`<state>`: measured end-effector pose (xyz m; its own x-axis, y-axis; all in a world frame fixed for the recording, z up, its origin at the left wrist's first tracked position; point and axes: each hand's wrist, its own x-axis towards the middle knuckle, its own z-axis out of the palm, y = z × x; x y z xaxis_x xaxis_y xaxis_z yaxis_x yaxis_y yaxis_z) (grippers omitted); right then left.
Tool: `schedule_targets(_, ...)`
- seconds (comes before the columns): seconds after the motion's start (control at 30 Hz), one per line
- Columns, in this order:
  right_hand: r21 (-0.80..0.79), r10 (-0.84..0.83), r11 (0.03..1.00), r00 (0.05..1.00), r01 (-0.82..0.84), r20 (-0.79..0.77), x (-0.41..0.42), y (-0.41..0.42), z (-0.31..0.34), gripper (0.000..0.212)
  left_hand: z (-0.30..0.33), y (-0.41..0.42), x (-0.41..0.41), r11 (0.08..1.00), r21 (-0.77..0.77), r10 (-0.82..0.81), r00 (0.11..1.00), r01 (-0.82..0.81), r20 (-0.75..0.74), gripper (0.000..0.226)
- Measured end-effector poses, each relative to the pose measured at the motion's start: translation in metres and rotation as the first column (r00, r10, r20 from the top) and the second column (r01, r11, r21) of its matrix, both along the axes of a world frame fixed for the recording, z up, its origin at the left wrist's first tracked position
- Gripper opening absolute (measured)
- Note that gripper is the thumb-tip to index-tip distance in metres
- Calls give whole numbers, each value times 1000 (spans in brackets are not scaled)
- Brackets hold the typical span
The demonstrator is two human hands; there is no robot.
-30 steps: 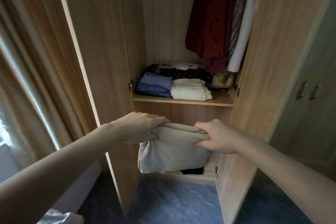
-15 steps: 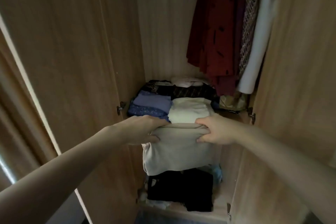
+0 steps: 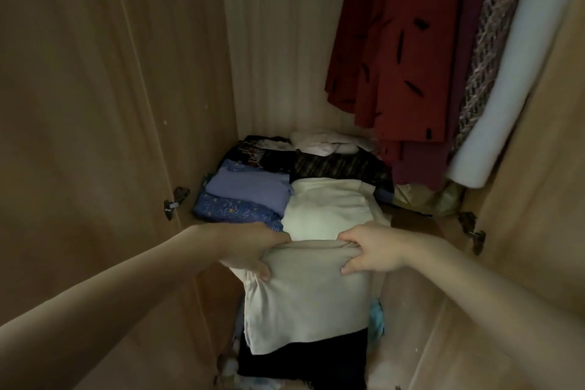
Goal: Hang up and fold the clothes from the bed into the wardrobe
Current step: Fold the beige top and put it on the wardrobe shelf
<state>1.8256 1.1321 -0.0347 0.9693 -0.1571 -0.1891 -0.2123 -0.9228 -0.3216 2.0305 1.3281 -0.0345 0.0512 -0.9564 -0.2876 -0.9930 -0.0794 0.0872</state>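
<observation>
Presently held: one cream folded garment [image 3: 304,298], gripped along its upper folded edge by both hands. Left hand [image 3: 250,250] pinches the left corner, thumb on the near face; right hand [image 3: 370,250] pinches the right corner, fingers curled over the fold. Both hands are clenched on the cloth, near each other with the edge sagging slightly between them.

Position — in front of the wardrobe shelf [image 3: 411,222], the gripped edge level with the shelf's front and the rest hanging down below it. Long axis runs vertically, free lower edge pointing at the floor of the wardrobe, over a dark garment [image 3: 304,361] in the lower compartment.

On the shelf: a cream folded pile [image 3: 329,209] just behind the hands; a lilac folded piece [image 3: 250,188] atop a blue patterned piece [image 3: 234,210] at left; dark patterned items [image 3: 338,166] and white items [image 3: 323,142] farther back.

Hanging at upper right: red dress with black dashes [image 3: 395,51], woven patterned garment [image 3: 493,41], pale garment [image 3: 519,79].

Labels, writing — none legible.
</observation>
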Motion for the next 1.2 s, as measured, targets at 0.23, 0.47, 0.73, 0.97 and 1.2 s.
schedule_targets(0.23, 16, -99, 995, 994, 98, 53, 80, -73, 51, 30, 59, -86, 89, 993, -72, -96, 995, 93, -34, 51)
schedule_targets(0.47, -106, -200, 952, 847, 286, 492, 131, -154, 78, 31, 94, -178, 154, 718, -577, -64, 862, 389, 502, 53)
schedule_targets(0.73, -293, -338, 848, 875, 443, 347, 128, -172, -119, 85, -122, -229, 139, 835, -472, -78, 909, 284, 409, 29)
schedule_targets(0.97, -42, -365, 928, 927, 369, 81, 136, -185, -82, 56, -85, -242, 154, 914, -305, -238, 962, 269, 135, 40)
schedule_targets(1.2, -119, -603, 731, 718, 672, 348, 200, -183, -83, 60, -85, -301, 144, 864, -503, -37, 998, 12, -41, 63)
